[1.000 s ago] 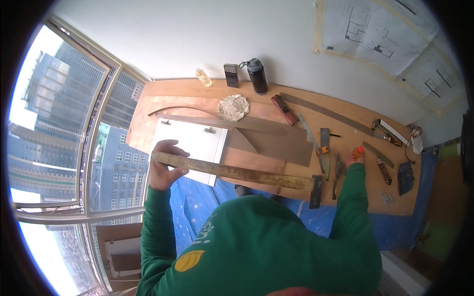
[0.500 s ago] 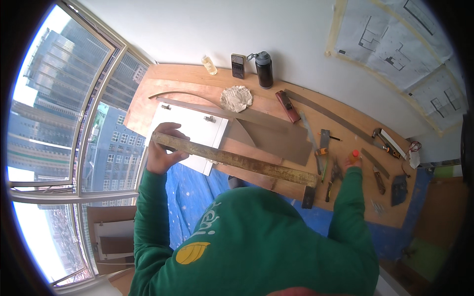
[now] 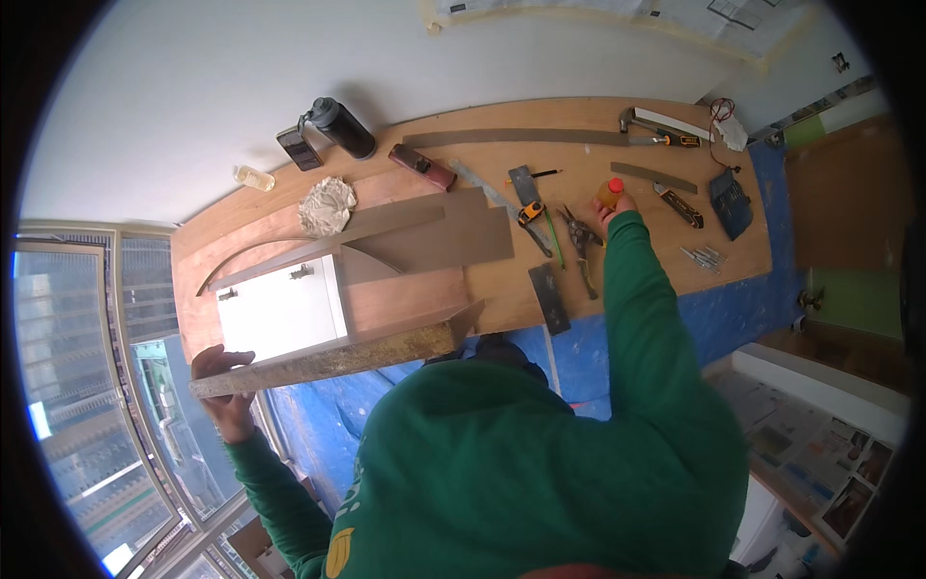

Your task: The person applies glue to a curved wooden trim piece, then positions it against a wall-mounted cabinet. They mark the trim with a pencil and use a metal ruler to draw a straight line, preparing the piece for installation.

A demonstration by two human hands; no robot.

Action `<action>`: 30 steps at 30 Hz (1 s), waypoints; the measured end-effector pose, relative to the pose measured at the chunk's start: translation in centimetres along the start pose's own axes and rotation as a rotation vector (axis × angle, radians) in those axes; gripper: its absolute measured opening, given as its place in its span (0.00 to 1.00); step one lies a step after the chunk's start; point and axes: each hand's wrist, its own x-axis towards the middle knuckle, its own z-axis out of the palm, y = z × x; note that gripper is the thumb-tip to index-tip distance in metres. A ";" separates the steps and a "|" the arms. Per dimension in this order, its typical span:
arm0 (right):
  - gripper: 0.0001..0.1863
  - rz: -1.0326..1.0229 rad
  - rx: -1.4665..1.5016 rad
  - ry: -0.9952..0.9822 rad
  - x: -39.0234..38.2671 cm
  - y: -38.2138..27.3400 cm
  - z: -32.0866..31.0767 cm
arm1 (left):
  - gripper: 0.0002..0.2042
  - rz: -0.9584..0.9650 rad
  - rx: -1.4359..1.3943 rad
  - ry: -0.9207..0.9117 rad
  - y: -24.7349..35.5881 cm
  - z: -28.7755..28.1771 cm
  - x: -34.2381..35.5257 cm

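My left hand (image 3: 228,398) is closed around one end of a long narrow strip (image 3: 357,355) with a mottled yellow-brown face. The strip is held over the front edge of the workbench, its far end near the middle. Right of centre, my right hand (image 3: 620,209) grips a small amber bottle (image 3: 610,192) with a red cap. Behind the strip lies a white panel (image 3: 280,314) with two metal hinges. Left of my right hand are snips (image 3: 582,236) and a yellow-black tape measure (image 3: 531,213).
Brown sheets (image 3: 473,227), a crumpled cloth (image 3: 328,206) and a red-brown block-like tool (image 3: 422,168) lie on the workbench (image 3: 386,188). A black bottle (image 3: 342,127) and phone (image 3: 298,149) stand behind. A utility knife (image 3: 680,206) and hammer (image 3: 666,130) lie at right.
My view has turned to the right. The strip is now tilted the other way in the picture, with its left end lower. Both hands keep their holds.
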 end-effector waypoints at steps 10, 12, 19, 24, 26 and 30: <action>0.21 -0.084 -0.032 -0.005 -2.1 -0.1 -1.8 | 0.40 -0.010 -0.001 0.013 0.3 0.1 -0.3; 0.23 -0.092 -0.028 0.001 -2.1 0.0 -1.5 | 0.40 -0.011 -0.008 0.014 0.4 0.3 -0.1; 0.34 -0.282 -0.132 0.449 -3.3 0.6 -2.8 | 0.41 -0.020 -0.014 0.021 0.5 0.1 -0.7; 0.21 -0.458 -0.459 0.163 -9.4 5.5 -5.4 | 0.37 -0.014 0.009 0.028 1.8 1.4 -0.3; 0.18 -0.447 -0.581 0.003 -11.6 8.0 -4.9 | 0.37 -0.019 -0.023 -0.001 1.6 1.2 0.2; 0.15 -0.532 -0.868 -0.417 -19.8 12.4 0.6 | 0.36 -0.049 -0.037 0.046 1.6 1.2 0.0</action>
